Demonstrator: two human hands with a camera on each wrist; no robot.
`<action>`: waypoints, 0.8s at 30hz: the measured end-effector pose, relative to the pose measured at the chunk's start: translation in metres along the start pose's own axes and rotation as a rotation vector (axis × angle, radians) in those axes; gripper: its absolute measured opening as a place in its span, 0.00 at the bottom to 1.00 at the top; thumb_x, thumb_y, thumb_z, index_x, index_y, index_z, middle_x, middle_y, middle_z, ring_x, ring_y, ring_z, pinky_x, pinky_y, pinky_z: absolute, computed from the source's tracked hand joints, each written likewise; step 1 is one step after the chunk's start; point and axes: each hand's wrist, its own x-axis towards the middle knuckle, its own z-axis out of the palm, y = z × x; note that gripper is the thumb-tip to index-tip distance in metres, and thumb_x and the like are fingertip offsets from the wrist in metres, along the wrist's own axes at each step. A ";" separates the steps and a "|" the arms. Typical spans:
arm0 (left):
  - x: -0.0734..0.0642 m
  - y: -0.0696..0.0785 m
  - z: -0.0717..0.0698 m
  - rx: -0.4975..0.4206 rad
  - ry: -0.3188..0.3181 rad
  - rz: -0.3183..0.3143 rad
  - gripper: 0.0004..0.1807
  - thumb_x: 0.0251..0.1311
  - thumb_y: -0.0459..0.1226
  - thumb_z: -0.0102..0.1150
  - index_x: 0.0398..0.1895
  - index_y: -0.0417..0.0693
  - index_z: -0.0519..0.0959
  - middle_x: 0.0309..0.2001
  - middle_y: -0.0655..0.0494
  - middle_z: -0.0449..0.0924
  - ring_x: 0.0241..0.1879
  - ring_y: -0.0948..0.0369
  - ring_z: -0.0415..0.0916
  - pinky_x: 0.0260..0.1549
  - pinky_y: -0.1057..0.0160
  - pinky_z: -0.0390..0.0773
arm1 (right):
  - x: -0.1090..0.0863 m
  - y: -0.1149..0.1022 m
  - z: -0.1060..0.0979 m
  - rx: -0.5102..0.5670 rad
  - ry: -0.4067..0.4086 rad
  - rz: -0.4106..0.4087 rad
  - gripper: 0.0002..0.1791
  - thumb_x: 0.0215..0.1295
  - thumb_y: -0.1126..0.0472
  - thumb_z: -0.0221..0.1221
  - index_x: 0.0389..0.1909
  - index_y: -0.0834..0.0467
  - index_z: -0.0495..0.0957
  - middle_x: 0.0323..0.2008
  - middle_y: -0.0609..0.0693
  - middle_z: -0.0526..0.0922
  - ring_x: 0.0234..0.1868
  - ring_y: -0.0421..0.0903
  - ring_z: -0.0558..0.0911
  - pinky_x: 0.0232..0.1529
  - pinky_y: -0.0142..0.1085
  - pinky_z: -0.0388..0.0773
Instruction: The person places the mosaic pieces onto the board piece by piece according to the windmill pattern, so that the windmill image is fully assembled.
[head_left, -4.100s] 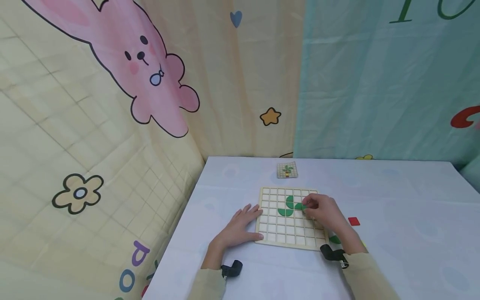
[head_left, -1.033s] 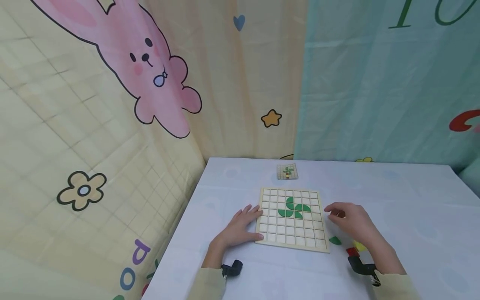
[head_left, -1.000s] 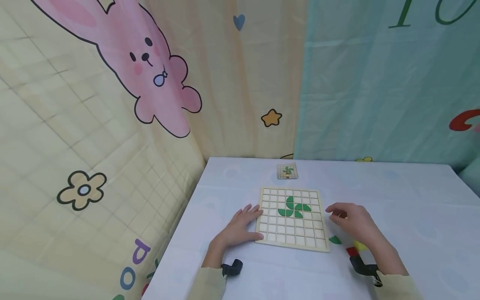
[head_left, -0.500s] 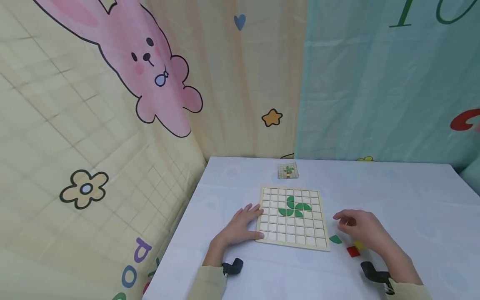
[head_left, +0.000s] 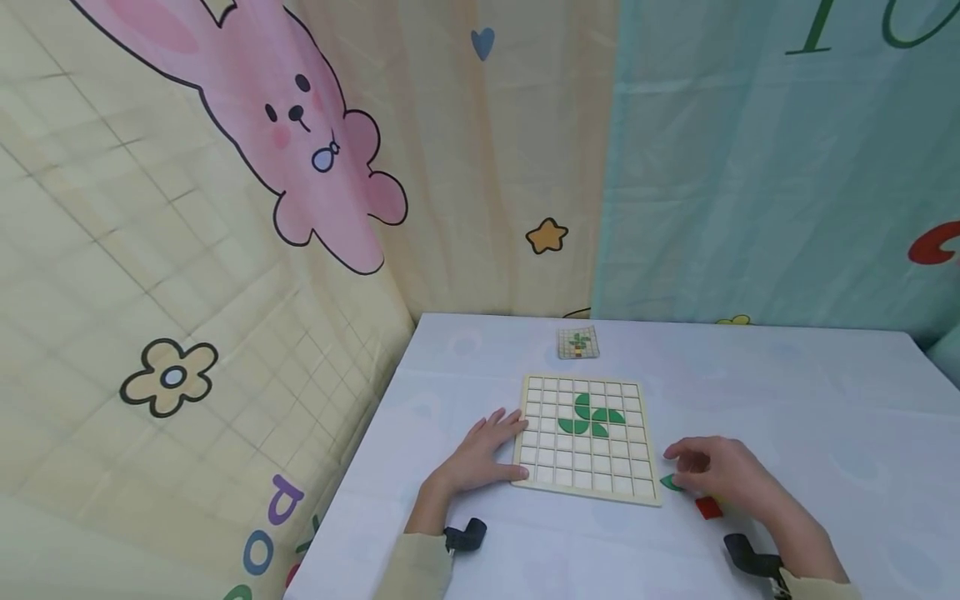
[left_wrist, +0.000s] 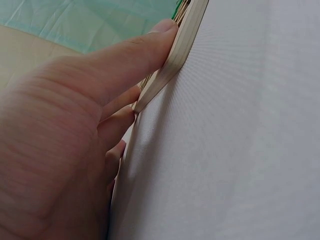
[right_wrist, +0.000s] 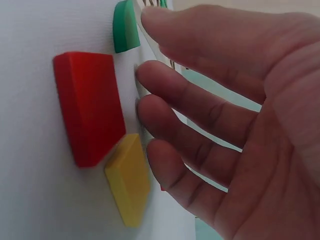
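Note:
A pale wooden grid board lies on the table with several green curved pieces set in a pinwheel near its middle. My left hand rests against the board's left edge, fingers extended; the left wrist view has its thumb along the rim. Right of the board, my right hand hovers with loosely bent fingers and nothing between them. Its thumb tip comes close to a loose green quarter-round piece. A red block and a yellow block lie beside the fingers, the yellow mostly hidden in the head view.
Behind the board lies a small pattern card with a green, red and yellow design on a grid. Printed curtains hang along the table's back and left side. A bit of red peeks out behind the right fingers.
My right hand has left the board, where green quarter pieces now lie, and has come right and toward me to the loose pieces. The left hand stays at the board's edge.

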 end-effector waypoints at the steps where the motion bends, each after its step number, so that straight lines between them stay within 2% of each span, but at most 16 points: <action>1: 0.000 0.000 0.000 -0.001 0.000 0.000 0.47 0.57 0.64 0.63 0.78 0.62 0.61 0.79 0.68 0.48 0.79 0.61 0.34 0.76 0.51 0.38 | 0.000 0.000 0.001 -0.001 -0.006 -0.002 0.18 0.53 0.57 0.75 0.46 0.52 0.86 0.34 0.46 0.81 0.36 0.46 0.77 0.36 0.39 0.80; 5: -0.002 0.002 -0.001 -0.003 -0.007 -0.004 0.47 0.57 0.64 0.63 0.78 0.61 0.61 0.79 0.68 0.49 0.79 0.60 0.35 0.76 0.51 0.38 | -0.002 0.002 0.004 -0.040 -0.021 -0.019 0.19 0.50 0.54 0.77 0.45 0.49 0.86 0.36 0.45 0.81 0.38 0.46 0.77 0.40 0.42 0.80; 11: -0.001 0.004 -0.004 -0.006 0.000 0.006 0.47 0.57 0.63 0.64 0.78 0.60 0.61 0.79 0.68 0.49 0.79 0.59 0.35 0.76 0.49 0.38 | -0.004 0.003 0.000 -0.084 -0.012 -0.087 0.17 0.48 0.55 0.78 0.41 0.47 0.86 0.34 0.44 0.79 0.38 0.45 0.75 0.38 0.41 0.77; 24: 0.000 0.005 -0.003 0.004 0.003 -0.011 0.47 0.57 0.63 0.65 0.78 0.61 0.61 0.79 0.68 0.49 0.79 0.59 0.35 0.76 0.51 0.38 | -0.003 0.003 0.001 -0.092 -0.018 -0.060 0.14 0.50 0.57 0.77 0.38 0.47 0.85 0.31 0.45 0.76 0.35 0.46 0.73 0.34 0.39 0.73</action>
